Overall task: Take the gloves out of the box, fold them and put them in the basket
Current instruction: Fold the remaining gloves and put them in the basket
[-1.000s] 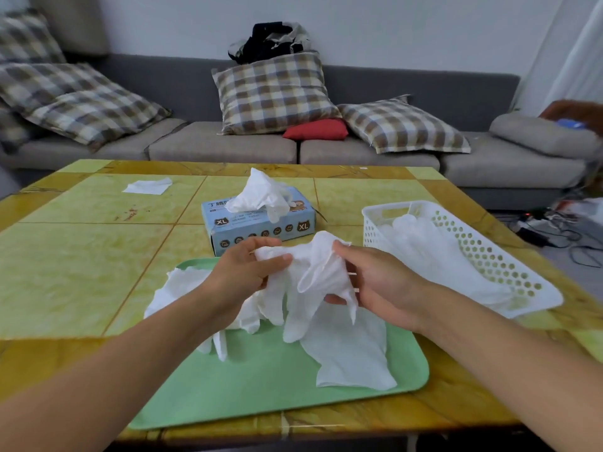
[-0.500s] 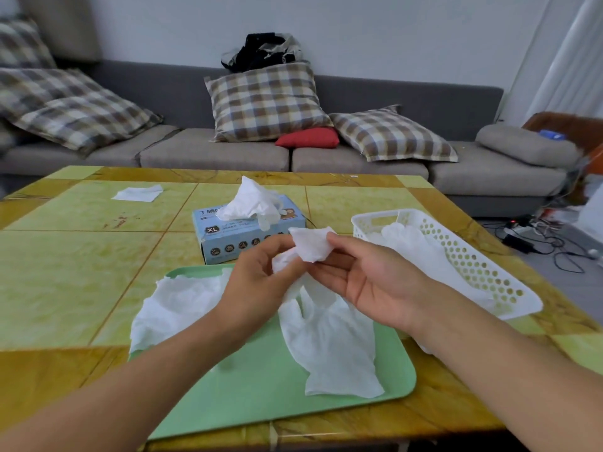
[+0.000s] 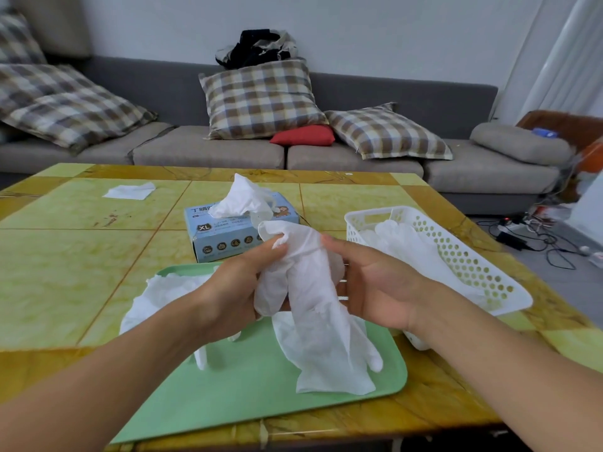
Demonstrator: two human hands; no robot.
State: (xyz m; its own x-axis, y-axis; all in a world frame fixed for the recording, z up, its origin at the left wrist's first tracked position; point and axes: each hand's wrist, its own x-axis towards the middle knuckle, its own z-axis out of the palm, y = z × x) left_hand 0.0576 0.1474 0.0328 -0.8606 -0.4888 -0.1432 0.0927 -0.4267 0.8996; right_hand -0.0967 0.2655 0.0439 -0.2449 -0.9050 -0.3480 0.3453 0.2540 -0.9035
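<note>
We've got the white glove (image 3: 310, 288) pinched up top in our left hand (image 3: 235, 288), right hand (image 3: 375, 288) curled round its other side, the rest hanging down onto the green tray (image 3: 261, 386). More gloves lie on the tray to the left (image 3: 156, 298). Just behind sits the blue glove box (image 3: 228, 236) marked "XL", one glove poking out. The white basket (image 3: 473, 265) on our right holds gloves already
</note>
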